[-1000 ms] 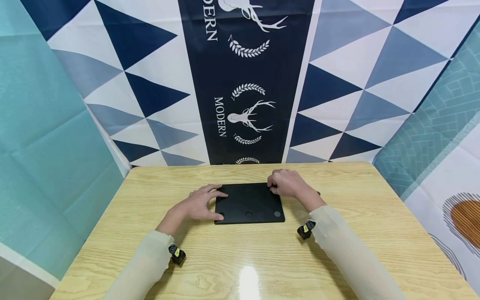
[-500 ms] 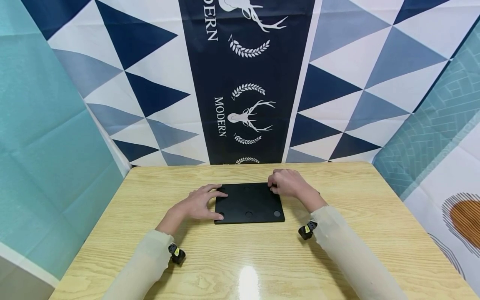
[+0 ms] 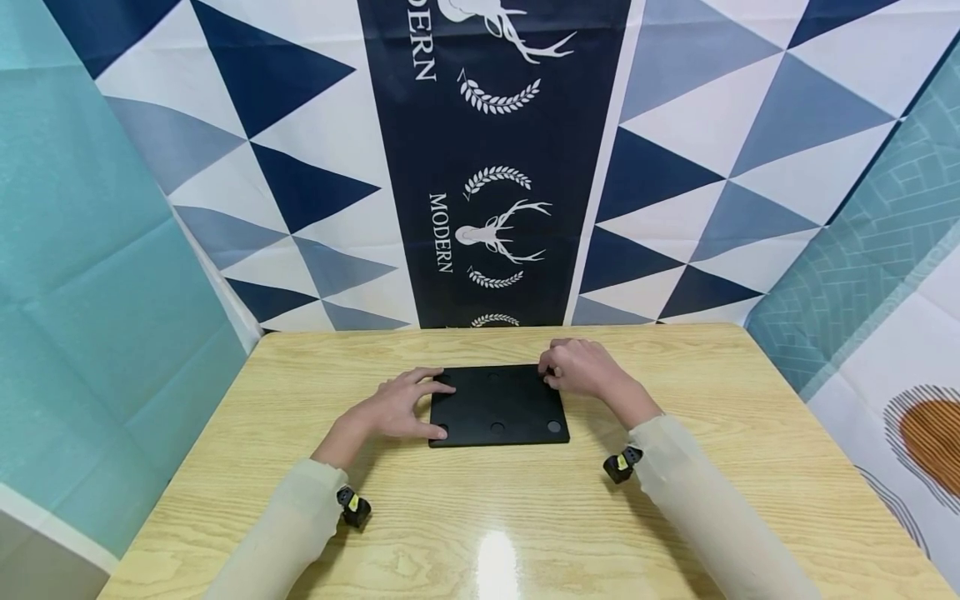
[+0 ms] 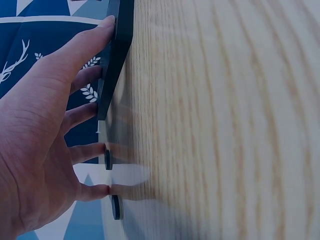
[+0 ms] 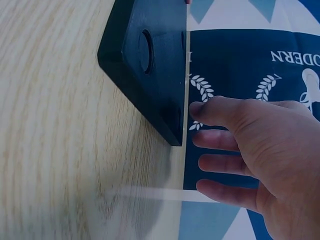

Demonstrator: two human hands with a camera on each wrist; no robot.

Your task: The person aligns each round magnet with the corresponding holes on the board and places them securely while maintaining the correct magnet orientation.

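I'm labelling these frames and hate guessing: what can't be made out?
Head view: the far right corner of the black board, hidden by the right hand; whether it grips anything is unclear.
Head view: two dark discs, visible in the left wrist view, apparently hidden by the left hand.
Both wrist views: the rest of the board, cut off by the top edge.

One left hand (image 3: 397,407) and one right hand (image 3: 587,370); two pale sleeves (image 3: 288,525); two wrist-worn cameras (image 3: 354,508). One rectangular black board (image 3: 495,402), bearing at least four round recesses (image 3: 497,428), the full number being uncertain. Two small black discs (image 4: 116,207). One wood-grain table (image 3: 420,508).
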